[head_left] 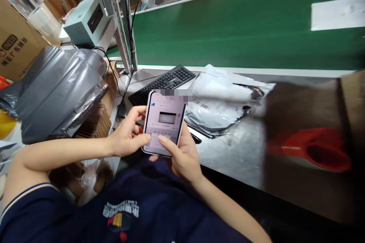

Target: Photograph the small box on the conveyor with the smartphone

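A smartphone [168,119] with a lit, pinkish screen is held upright between my hands, over the table's front edge. A chat-like page with a small picture and an on-screen keyboard shows on it. My left hand [132,133] grips its left side, fingers curled at the edge and thumb on the keyboard. Behind the lower right side my right hand [185,153] wraps round the phone, its thumb on the screen too. Just beyond the phone lie a black computer keyboard [173,78] and several white and clear plastic mailing bags [219,95].
A green conveyor belt [216,26] runs behind the metal table [236,163]. A red tape dispenser [316,150] sits at the right, blurred. At left are grey plastic bags [57,87], a carton [19,38], a pale blue box [85,19] and a metal post [121,26] with cables.
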